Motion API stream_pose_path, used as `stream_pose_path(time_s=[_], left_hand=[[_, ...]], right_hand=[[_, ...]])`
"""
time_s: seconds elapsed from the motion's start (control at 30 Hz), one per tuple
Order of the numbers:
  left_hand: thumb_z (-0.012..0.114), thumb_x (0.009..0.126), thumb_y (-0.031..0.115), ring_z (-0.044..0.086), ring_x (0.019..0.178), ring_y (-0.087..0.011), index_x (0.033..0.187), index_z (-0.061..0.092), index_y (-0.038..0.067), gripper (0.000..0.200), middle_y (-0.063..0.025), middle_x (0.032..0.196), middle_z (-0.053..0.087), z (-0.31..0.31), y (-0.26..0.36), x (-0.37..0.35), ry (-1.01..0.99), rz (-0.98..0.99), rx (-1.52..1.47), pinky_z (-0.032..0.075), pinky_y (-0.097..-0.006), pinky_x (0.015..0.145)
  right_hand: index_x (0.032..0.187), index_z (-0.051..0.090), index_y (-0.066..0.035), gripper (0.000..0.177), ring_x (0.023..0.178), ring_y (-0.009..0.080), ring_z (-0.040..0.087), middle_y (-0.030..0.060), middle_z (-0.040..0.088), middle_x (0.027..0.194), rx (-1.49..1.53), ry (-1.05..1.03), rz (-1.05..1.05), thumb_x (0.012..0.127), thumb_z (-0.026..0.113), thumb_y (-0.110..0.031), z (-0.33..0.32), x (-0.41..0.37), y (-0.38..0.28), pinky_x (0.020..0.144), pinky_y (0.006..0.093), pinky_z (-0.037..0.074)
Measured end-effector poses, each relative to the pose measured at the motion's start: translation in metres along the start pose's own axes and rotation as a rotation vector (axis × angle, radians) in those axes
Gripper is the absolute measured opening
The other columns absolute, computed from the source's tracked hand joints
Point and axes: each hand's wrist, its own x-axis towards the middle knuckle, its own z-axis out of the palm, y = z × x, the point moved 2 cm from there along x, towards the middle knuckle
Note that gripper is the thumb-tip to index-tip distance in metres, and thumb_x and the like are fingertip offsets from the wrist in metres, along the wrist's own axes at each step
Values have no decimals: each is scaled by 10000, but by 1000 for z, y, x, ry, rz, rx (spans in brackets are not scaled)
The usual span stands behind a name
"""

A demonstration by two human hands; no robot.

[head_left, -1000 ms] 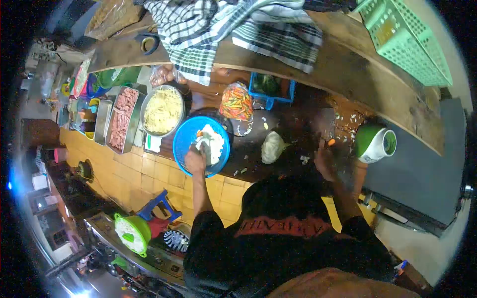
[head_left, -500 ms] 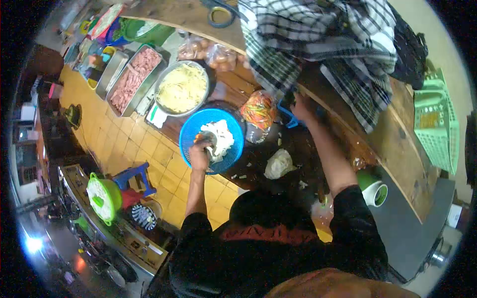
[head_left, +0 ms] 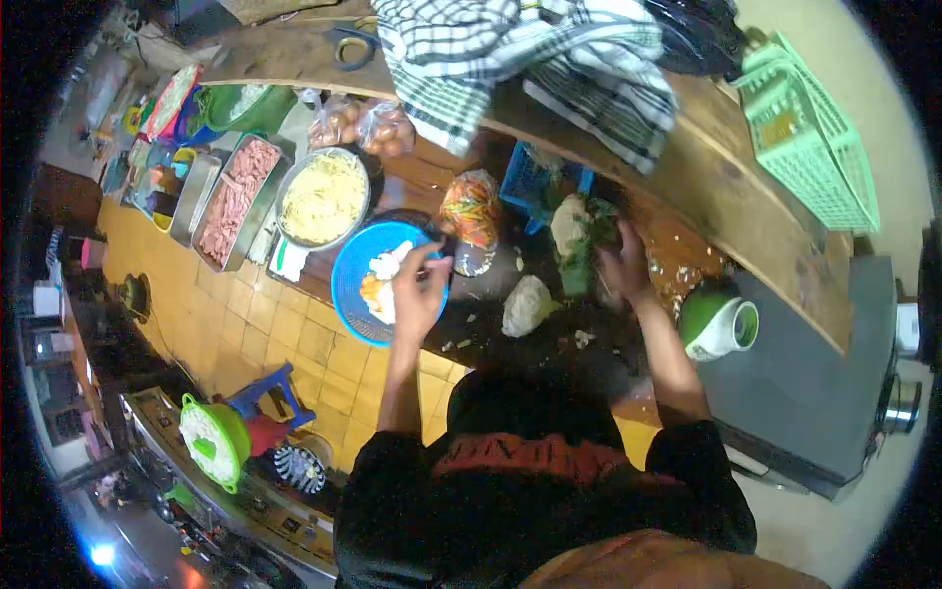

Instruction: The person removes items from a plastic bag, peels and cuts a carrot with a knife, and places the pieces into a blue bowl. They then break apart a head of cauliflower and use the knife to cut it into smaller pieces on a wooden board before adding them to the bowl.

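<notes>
My left hand (head_left: 418, 293) hovers over the right rim of a blue basket (head_left: 343, 294), its fingers bent and apart. White and orange pieces of vegetable (head_left: 385, 280) lie in the basket. On the dark tabletop, my right hand (head_left: 626, 263) is closed at the green leaves of a pale cauliflower (head_left: 569, 231); its fingertips are partly hidden by leaves. Just behind the cauliflower sits a smaller blue basket (head_left: 530, 191). A pale cabbage (head_left: 530, 306) rests between my hands, near the front edge. A clear bag of sliced carrots and greens (head_left: 471, 211) stands beyond it.
A pot of shredded pale vegetable (head_left: 322, 198), a metal tray of pink meat (head_left: 235, 191) and bags of eggs (head_left: 385, 128) line the left. A wooden shelf (head_left: 731, 206) overhangs the right side, with checked cloth (head_left: 520, 49) on it. A green-white jar (head_left: 721, 326) stands right.
My left hand has risen from the basket's contents to its right rim. My right hand has left the small blue basket for the cauliflower, now visible on the table. The camera view has shifted.
</notes>
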Motion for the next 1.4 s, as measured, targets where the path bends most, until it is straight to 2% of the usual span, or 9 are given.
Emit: stream_pose_path(time_s=[0.07, 0.1, 0.13, 0.3, 0.37, 0.73, 1.07, 1.27, 1.4], left_hand=[[627, 862, 118, 608, 890, -140, 1174, 536, 30, 337, -138, 1016, 634, 43, 2, -8, -71, 260, 40, 498, -274, 687], [606, 890, 162, 571, 977, -138, 1280, 443, 35, 441, -151, 1179, 567, 56, 40, -25, -318, -257, -151, 505, -276, 714], [574, 915, 208, 542, 1029, -153, 1339, 377, 48, 495, -158, 1288, 484, 77, 43, -38, -398, -98, -476, 513, -275, 701], [571, 915, 299, 426, 1223, -285, 1370, 346, 21, 578, -160, 1306, 454, 111, 75, -99, -350, 238, -21, 320, -373, 1036], [608, 891, 336, 434, 1216, -291, 1333, 380, 14, 592, -196, 1282, 473, 116, 55, -132, -377, -44, -86, 349, -374, 1008], [573, 907, 363, 534, 985, -154, 1235, 457, 46, 471, -83, 1123, 542, 93, 47, -282, -164, -613, -656, 440, -300, 861], [528, 907, 270, 484, 1058, -189, 1305, 383, -9, 507, -126, 1170, 489, 33, 55, -346, 392, 100, -268, 389, -310, 927], [561, 888, 376, 438, 1151, -222, 1293, 376, -38, 608, -146, 1237, 458, -47, 32, -383, 556, 233, -277, 316, -349, 1011], [601, 875, 185, 502, 1043, -215, 1281, 409, 27, 476, -135, 1169, 479, -130, 7, -422, 715, 216, -159, 421, -328, 892]], right_hand=[[1297, 444, -8, 486, 1225, 313, 430, 175, 486, 1289, -93, -46, -7, 866, 587, -180, -8, -34, -14, 1052, 401, 312], [1297, 445, -7, 489, 1208, 313, 447, 178, 499, 1276, -115, -59, 66, 855, 589, -160, -5, -53, -18, 1046, 401, 319], [1297, 446, -7, 494, 1192, 313, 465, 181, 511, 1262, -135, -72, 137, 844, 592, -140, -2, -68, -24, 1041, 401, 326], [1252, 502, -26, 463, 1148, 280, 522, 151, 561, 1230, -208, -154, -139, 824, 628, -149, -10, -116, -75, 986, 395, 392], [1202, 541, -28, 442, 1069, 296, 578, 158, 604, 1156, 50, -455, 248, 808, 658, -192, -12, -135, -76, 945, 400, 430], [1145, 515, 23, 383, 986, 412, 572, 246, 580, 1092, -187, -581, -221, 860, 569, -227, 5, -249, -111, 873, 432, 461], [1124, 543, 48, 293, 1001, 400, 582, 248, 596, 1076, 196, -265, -165, 855, 509, -63, 74, -308, -148, 875, 410, 460], [1146, 556, 24, 311, 981, 377, 589, 229, 605, 1057, 416, -310, -284, 879, 513, -130, 150, -334, -206, 873, 398, 461], [1143, 567, 10, 262, 966, 256, 604, 159, 633, 1043, 205, -430, -450, 933, 487, -125, 220, -374, -259, 863, 335, 454]])
